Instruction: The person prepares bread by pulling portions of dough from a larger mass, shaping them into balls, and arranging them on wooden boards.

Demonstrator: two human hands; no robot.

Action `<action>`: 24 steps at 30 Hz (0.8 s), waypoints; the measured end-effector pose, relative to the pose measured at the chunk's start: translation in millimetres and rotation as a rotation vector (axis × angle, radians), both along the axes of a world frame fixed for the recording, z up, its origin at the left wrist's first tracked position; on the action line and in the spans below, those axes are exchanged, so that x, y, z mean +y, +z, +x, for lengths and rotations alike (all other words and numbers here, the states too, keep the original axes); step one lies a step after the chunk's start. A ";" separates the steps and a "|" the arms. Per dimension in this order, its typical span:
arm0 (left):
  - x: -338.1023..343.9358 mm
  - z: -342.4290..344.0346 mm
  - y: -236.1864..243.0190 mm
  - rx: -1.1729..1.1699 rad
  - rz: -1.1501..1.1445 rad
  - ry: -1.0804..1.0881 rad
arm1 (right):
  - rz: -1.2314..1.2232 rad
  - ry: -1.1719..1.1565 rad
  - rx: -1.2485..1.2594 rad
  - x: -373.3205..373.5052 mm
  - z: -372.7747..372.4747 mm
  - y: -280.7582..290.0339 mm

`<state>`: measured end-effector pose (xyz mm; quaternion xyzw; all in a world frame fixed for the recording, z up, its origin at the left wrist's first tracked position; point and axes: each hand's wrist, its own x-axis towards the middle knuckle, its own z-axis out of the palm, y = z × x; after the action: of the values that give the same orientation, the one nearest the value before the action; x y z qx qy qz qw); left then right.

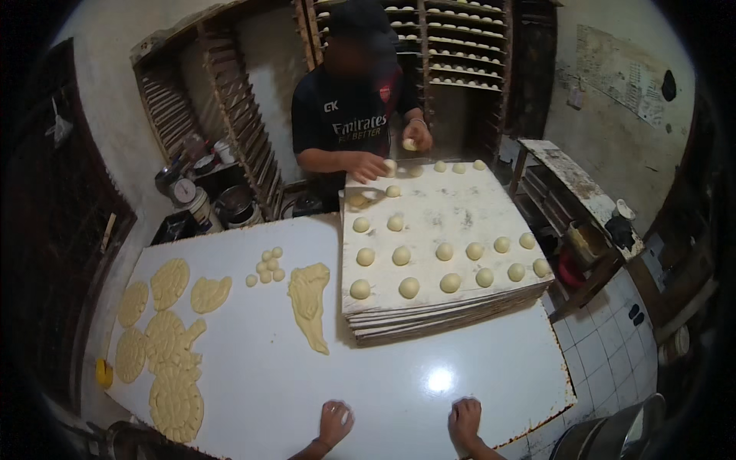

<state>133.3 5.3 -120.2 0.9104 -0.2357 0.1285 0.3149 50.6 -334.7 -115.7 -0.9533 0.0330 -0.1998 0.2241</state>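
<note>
My left hand (336, 423) rests at the near edge of the white table (383, 383), fingers curled; a small pale bit shows at them, perhaps dough. To its right, my right hand (464, 422) lies on the tabletop with its fingers curled under, so whatever they cover is hidden. Ahead of the hands, a long irregular strip of dough (309, 303) lies flat. Several small dough balls (267, 267) cluster left of it. Flattened dough rounds (176, 405) with scored surfaces spread over the table's left side.
A stack of floured boards (437, 230) stands at the far right of the table, dough balls on top. Behind it, a co-worker (353, 115) in a dark shirt handles dough balls. Racks (464, 46) hold filled trays; a wooden bench (571, 176) stands right. Metal pots (617, 429) sit lower right.
</note>
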 end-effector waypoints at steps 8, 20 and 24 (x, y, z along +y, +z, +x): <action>-21.3 49.0 -23.0 -0.073 0.049 0.408 | 0.253 -0.452 -0.015 -10.7 46.6 14.0; 7.0 -1.6 -15.4 -0.091 0.003 0.013 | 0.121 -0.181 -0.022 -9.0 -13.0 -0.9; 52.3 47.8 -9.8 0.002 0.181 0.305 | 0.034 -0.325 -0.077 -53.7 -9.1 18.7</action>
<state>181.2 57.6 -129.9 0.9603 -0.1051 0.1523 0.2088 41.5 -388.4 -96.9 -0.9231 0.1817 -0.2691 0.2061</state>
